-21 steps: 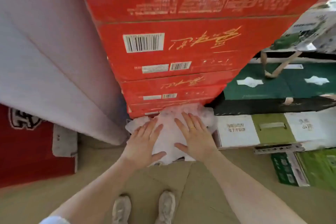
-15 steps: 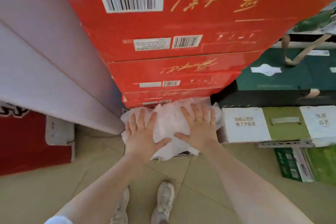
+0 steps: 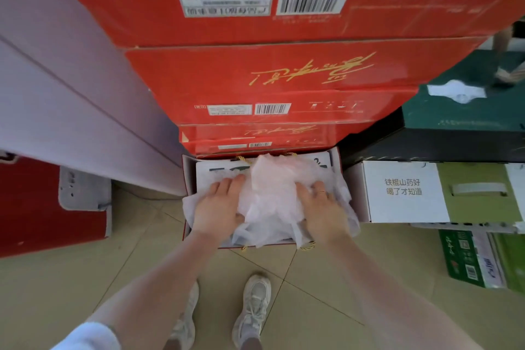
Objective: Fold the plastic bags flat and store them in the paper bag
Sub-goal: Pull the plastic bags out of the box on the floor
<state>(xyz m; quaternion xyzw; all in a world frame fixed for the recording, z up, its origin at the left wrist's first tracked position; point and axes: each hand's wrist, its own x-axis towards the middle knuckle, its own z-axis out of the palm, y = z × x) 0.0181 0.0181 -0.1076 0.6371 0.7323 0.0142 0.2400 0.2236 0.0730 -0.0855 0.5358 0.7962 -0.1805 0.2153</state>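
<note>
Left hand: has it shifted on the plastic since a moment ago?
Yes. The left hand now lies left of the bunched plastic bags, farther from the right hand.

Stack of red cartons ahead, pale lilac panel to its left, green and white boxes to its right, beige tiled floor below.
</note>
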